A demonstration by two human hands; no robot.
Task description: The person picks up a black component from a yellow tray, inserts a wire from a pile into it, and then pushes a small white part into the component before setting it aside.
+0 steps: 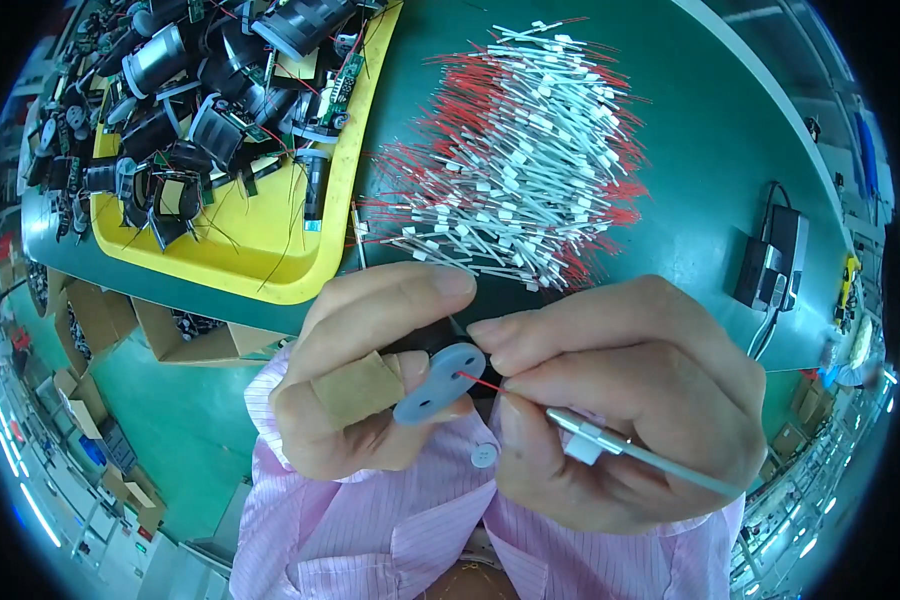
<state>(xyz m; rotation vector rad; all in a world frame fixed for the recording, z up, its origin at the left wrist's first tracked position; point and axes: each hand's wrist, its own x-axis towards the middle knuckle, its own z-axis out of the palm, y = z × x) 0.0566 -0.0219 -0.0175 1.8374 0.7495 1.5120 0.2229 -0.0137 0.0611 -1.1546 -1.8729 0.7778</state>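
Holding a pale disc (432, 392) near its edge, the left hand (332, 333) has thumb and fingers closed around it, with tan tape (358, 389) wrapped on one digit. A dark part (437, 335) shows behind the disc, mostly hidden by fingers. The right hand (650, 385), just beside, pinches a red wire (485, 382) between its fingertips; the wire's end meets the disc's face at the middle, though whether it passes through cannot be told. A grey lead (675, 468) with a white tag (582, 449) lies across the same hand's fingers, slanting down to the right.

Beyond the hands, a heap of tagged leads (530, 160) with red ends spreads over the green worktop (700, 190). At far left, a yellow tray (290, 288) is piled with black cylinders (157, 62) and circuit boards (343, 82). A black adapter (787, 243) sits at the right. Open cartons (175, 340) stand on the floor (185, 430) to the left.
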